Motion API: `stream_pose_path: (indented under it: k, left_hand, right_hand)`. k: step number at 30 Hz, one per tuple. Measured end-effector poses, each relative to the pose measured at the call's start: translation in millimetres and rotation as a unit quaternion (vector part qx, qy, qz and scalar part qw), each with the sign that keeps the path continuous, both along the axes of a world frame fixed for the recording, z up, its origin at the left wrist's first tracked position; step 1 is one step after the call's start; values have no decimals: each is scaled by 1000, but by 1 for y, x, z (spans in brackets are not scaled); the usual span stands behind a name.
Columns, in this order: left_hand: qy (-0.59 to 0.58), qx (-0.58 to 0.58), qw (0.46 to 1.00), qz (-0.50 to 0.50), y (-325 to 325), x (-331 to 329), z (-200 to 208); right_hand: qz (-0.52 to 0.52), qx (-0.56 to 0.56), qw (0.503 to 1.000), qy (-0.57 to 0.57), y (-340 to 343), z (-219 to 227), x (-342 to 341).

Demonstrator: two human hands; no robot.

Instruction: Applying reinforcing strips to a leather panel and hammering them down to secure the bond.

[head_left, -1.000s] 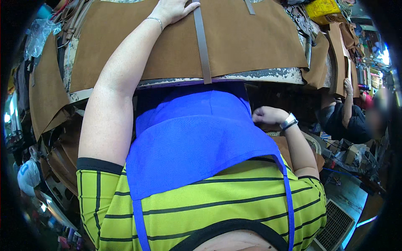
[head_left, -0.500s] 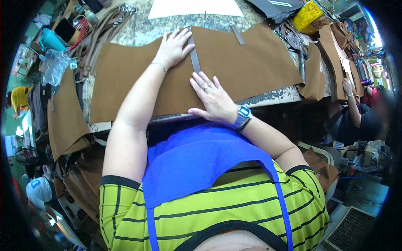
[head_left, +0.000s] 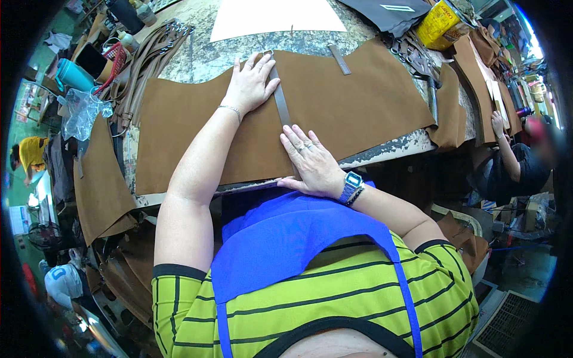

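A large brown sheet of leather-like material point(head_left: 197, 125), with a wavy far edge, lies across the worktable point(head_left: 203, 56). Down its middle runs a narrow grey-brown strip point(head_left: 281, 107). My left hand point(head_left: 252, 85) rests flat near the far end of that strip, fingers stretched out and fingertips by the sheet's far edge. Closer to me, my right hand point(head_left: 313, 164) lies palm down over the strip's lower part, fingers extended and thumb at the sheet's near edge. It hides the strip's near end. A second short strip point(head_left: 339, 59) lies loose at the far edge, right of my left hand.
Beyond the sheet is a white panel point(head_left: 277, 18). Several straps with metal buckles point(head_left: 149, 65) are heaped at the left, near a turquoise tumbler point(head_left: 74, 76). A yellow can point(head_left: 440, 27) stands far right. Another person's hand point(head_left: 498, 124) touches material at the right.
My right hand has slid a little toward me along the strip. My left hand stays by the far end. The whole view has shifted slightly.
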State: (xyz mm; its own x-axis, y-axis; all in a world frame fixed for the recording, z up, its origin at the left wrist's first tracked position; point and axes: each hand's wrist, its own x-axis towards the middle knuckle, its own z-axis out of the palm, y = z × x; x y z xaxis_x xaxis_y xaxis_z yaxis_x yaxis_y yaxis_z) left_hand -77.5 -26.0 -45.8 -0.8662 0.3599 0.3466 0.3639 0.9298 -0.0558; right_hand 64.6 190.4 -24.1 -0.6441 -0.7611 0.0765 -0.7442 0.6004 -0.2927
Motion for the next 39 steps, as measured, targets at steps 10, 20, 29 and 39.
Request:
stream_pose_path:
  k: [10, 20, 29, 39]
  left_hand:
    - [-47, 25, 998, 25, 0, -1, -4]
    - [-152, 102, 980, -70, 37, 147, 16]
    - [-53, 177, 978, -100, 51, 198, 8]
    - [29, 197, 971, -135, 49, 200, 5]
  right_hand:
    - [124, 32, 991, -35, 37, 1, 10]
    - [-471, 6, 849, 240, 283, 5, -166]
    - [-610, -28, 780, -137, 332, 16, -218]
    - [-165, -181, 968, -44, 109, 47, -164]
